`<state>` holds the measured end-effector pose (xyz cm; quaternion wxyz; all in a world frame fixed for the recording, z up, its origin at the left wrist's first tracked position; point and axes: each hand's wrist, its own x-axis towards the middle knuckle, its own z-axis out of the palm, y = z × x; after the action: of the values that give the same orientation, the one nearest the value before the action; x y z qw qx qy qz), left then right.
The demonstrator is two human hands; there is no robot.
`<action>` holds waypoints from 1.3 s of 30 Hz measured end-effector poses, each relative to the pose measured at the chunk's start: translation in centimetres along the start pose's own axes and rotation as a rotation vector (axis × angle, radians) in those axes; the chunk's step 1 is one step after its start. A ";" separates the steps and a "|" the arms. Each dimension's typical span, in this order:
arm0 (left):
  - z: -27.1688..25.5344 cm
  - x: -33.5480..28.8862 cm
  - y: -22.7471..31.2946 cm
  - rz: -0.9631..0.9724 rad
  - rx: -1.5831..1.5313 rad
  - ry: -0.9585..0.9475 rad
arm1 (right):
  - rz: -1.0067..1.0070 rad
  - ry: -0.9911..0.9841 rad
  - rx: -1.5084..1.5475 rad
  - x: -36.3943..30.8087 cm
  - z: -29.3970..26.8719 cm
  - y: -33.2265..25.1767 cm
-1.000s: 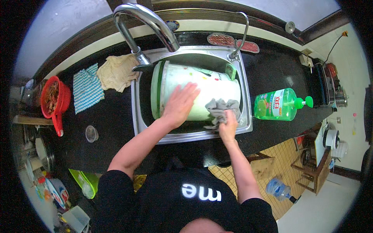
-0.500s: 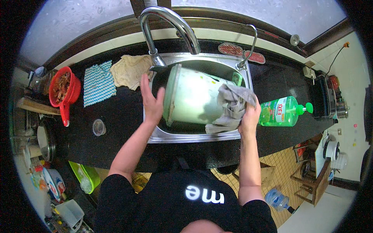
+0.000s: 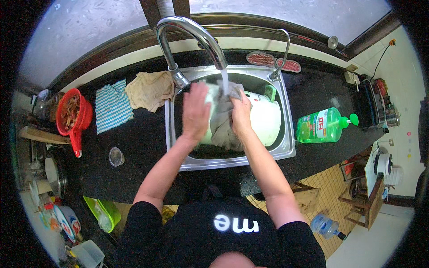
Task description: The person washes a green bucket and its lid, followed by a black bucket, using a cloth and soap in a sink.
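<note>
A grey cloth (image 3: 222,129) is gripped in my right hand (image 3: 241,112) under the running water. The stream falls from the chrome tap (image 3: 190,23) onto the cloth's top. My left hand (image 3: 195,114), a little blurred, has its fingers stretched out beside the cloth and holds nothing. Under both hands a pale green-white bucket (image 3: 267,119) lies on its side in the steel sink (image 3: 214,165). Cloth and hands hide the bucket's middle; a green piece (image 3: 270,92) shows at its far right.
Right of the sink lies a green pump bottle (image 3: 319,126). A beige cloth (image 3: 149,90), a blue-white striped cloth (image 3: 111,107), a red strainer (image 3: 73,111) with food and a small clear cup (image 3: 116,157) are to the left. A thin spout (image 3: 286,49) rises behind the sink.
Water now runs from the tap. My right hand has brought the grey cloth left, from the bucket's right end into the stream. My left hand has moved right, over the bucket.
</note>
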<state>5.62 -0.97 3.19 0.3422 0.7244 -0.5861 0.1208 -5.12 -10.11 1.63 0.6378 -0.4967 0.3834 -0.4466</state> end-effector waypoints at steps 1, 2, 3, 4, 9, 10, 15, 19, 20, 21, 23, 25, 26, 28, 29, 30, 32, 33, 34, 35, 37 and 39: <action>0.7 -0.1 0.8 -0.065 -0.215 -0.031 | 0.050 0.002 0.070 -0.5 0.6 -0.4; 1.5 -0.2 1.4 -0.128 -0.432 -0.063 | 0.100 0.006 0.139 -0.7 0.9 -0.7; 2.7 0.3 2.4 -0.244 -0.621 -0.100 | 0.137 0.007 0.183 -0.6 0.4 -0.6; 3.5 1.0 2.9 -0.367 -0.795 -0.132 | 0.170 -0.006 0.232 -0.7 0.2 -0.8; 5.8 3.5 3.0 -0.467 -1.351 -0.326 | 0.356 0.015 0.554 -0.5 -1.1 -4.6; 5.4 3.7 2.9 -0.461 -1.342 -0.329 | 0.371 -0.010 0.604 -0.7 -1.3 -6.0; 5.9 4.9 1.2 -0.401 -1.068 -0.299 | 0.408 -0.207 0.548 0.6 -2.8 -8.4; 6.5 4.9 1.4 -0.455 -1.058 -0.221 | 0.274 -0.205 -0.084 2.0 -3.2 -7.7; 6.4 4.9 1.7 -0.477 -1.070 -0.185 | 0.240 -0.166 -0.279 2.3 -3.3 -6.7; 6.7 4.8 1.8 -0.562 -1.046 -0.157 | 0.151 -0.088 -0.139 2.1 -2.9 -4.6; 8.1 4.0 1.5 -0.744 -0.989 -0.094 | 0.157 0.148 -0.047 1.3 -1.1 -1.8; 7.1 4.0 4.8 -0.658 -0.786 -0.109 | 0.041 0.275 0.013 2.0 -1.9 0.6; 6.1 3.7 6.0 -0.622 -0.663 -0.112 | 0.145 0.224 0.133 2.1 -1.9 0.7; 5.6 3.7 7.5 -0.516 -0.661 -0.094 | 0.329 0.137 0.360 2.5 -3.3 0.1; 5.6 3.7 7.7 -0.446 -0.579 -0.109 | 0.389 0.154 0.345 2.9 -4.2 1.6; 5.8 3.7 7.8 -0.375 -0.494 -0.121 | 0.384 0.178 0.424 2.7 -3.9 1.7; 6.2 3.8 6.8 -0.294 -0.452 -0.072 | 0.386 0.220 0.587 1.2 -2.2 1.2; 6.3 4.1 5.9 -0.254 -0.426 -0.044 | 0.402 0.256 0.413 0.8 -0.9 -0.4; 6.3 4.3 5.3 -0.284 -0.367 -0.064 | 0.380 0.207 0.355 0.8 -0.9 -1.0; 6.1 4.7 4.6 -0.314 -0.307 -0.083 | 0.359 0.158 0.297 1.3 -1.0 -1.4; 5.3 5.3 3.4 -0.335 -0.240 -0.126 | 0.199 0.064 0.084 2.2 -1.0 -2.6; 4.4 5.7 2.7 -0.314 -0.300 -0.064 | -0.045 0.072 -0.256 3.0 -0.4 -4.8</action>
<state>3.73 -8.31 4.21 0.4419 0.7514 -0.4879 -0.0457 -5.49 -13.58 6.13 0.5447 -0.5663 0.4487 -0.4258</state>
